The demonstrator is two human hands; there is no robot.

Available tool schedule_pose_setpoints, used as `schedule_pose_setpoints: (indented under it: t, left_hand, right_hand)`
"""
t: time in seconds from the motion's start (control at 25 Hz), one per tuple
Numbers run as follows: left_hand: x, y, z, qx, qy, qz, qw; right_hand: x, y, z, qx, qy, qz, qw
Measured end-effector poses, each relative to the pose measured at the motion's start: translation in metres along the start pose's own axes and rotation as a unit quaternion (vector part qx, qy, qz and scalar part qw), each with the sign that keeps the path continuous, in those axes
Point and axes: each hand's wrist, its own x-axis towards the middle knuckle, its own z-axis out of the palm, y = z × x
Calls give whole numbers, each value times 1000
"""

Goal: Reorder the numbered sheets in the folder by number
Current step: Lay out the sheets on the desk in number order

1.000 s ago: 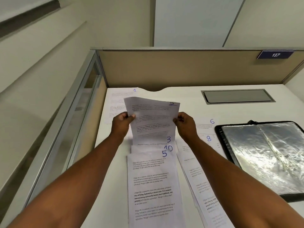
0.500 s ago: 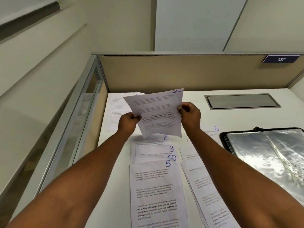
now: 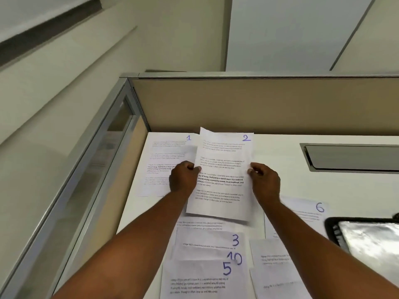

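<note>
Sheet 1 (image 3: 166, 160) lay placed, the left hand (image 3: 183, 179) and right hand (image 3: 264, 180) each had a pinching grip on sheet 2 (image 3: 224, 169), and the other sheets (image 3: 207, 275) awaited sorting.

Nine sheets show, six with a readable number. One, sheet 2 (image 3: 224, 169), is pinched between the fingers (image 3: 255, 169) of two hands, the left hand (image 3: 183, 180) and the right hand (image 3: 265, 180). One, sheet 1 (image 3: 164, 156), lies left of the fingers. Four overlap nearer than the fingers: sheet 3 (image 3: 207, 240), sheet 10 (image 3: 194, 254), sheet 5 (image 3: 200, 275) and a part-hidden sheet (image 3: 200, 225) whose number is covered. Three lie right of and nearer than the fingers: sheet 6 (image 3: 306, 208), plus two with no number in view, the farther sheet (image 3: 269, 251) and the nearer sheet (image 3: 278, 283). One folder (image 3: 367, 240) lies far right of the fingers. One table (image 3: 280, 169) has one recessed hatch (image 3: 354, 156).
</note>
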Motion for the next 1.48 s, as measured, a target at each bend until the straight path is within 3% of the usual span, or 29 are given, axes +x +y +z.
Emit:
schedule_pose_setpoints:
  t: [0.36, 0.52, 0.6, 0.68, 0.8, 0.88, 1.04, 1.48]
  left_hand:
    - [53, -27, 27, 139, 55, 112, 982]
    - [64, -59, 26, 214, 61, 187, 957]
    - [63, -67, 25, 258, 11, 228, 939]
    - [59, -67, 27, 286, -46, 292, 912]
    - [52, -67, 35, 340, -94, 375, 858]
    - [48, -69, 37, 363, -110, 380, 844]
    - [42, -73, 34, 359, -113, 373, 848]
    - [30, -67, 22, 365, -118, 344, 857]
  right_hand:
    - [64, 34, 42, -43, -37, -1, 998]
    - [71, 46, 49, -120, -6, -26, 992]
    - [65, 48, 57, -194, -4, -114, 974]
    - [55, 51, 69, -258, -57, -194, 945]
    - [42, 61, 84, -349, -142, -244, 894]
    - [42, 67, 84, -368, -168, -258, 877]
    - [49, 64, 78, -395, -219, -270, 850]
    - [33, 43, 67, -387, -249, -250, 852]
